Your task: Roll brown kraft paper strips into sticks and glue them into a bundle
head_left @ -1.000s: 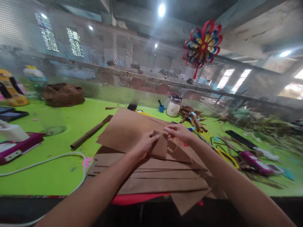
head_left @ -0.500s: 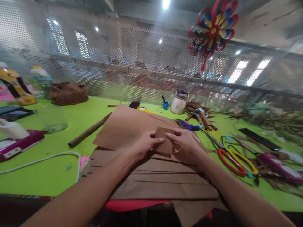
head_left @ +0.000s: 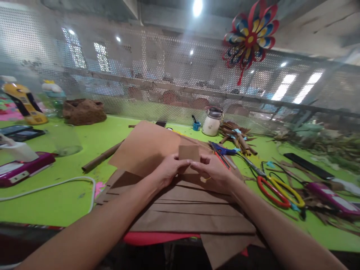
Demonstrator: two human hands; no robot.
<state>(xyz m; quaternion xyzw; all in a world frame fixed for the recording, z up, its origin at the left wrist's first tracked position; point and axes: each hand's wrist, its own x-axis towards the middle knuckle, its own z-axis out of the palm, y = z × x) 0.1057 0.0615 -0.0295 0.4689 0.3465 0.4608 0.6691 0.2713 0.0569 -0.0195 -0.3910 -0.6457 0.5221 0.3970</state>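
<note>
Both hands pinch a small piece of brown paper (head_left: 189, 153) by its lower part, thumbs toward me. My left hand (head_left: 171, 168) closes on its left side, while my right hand (head_left: 210, 168) closes on the right. A bit of yellow string shows below my right fingers. Under the hands lie overlapping brown paper strips (head_left: 180, 221) and, behind them, a large brown paper sheet (head_left: 146, 146) with its left part raised. The fingers behind the small piece are hidden.
Red-and-yellow-handled scissors (head_left: 272, 193) and a blue-handled tool (head_left: 225, 149) lie to the right. A white jar (head_left: 211, 123) and a blue cup (head_left: 196, 125) stand behind. A brown paper roll (head_left: 101, 156), white cable (head_left: 64, 180) and purple power strip (head_left: 25, 168) sit left on the green table (head_left: 62, 206).
The small brown paper piece has turned and risen slightly between my hands, standing more upright now. My fingers have shifted to its lower part. The large sheet's left part bulges up more.
</note>
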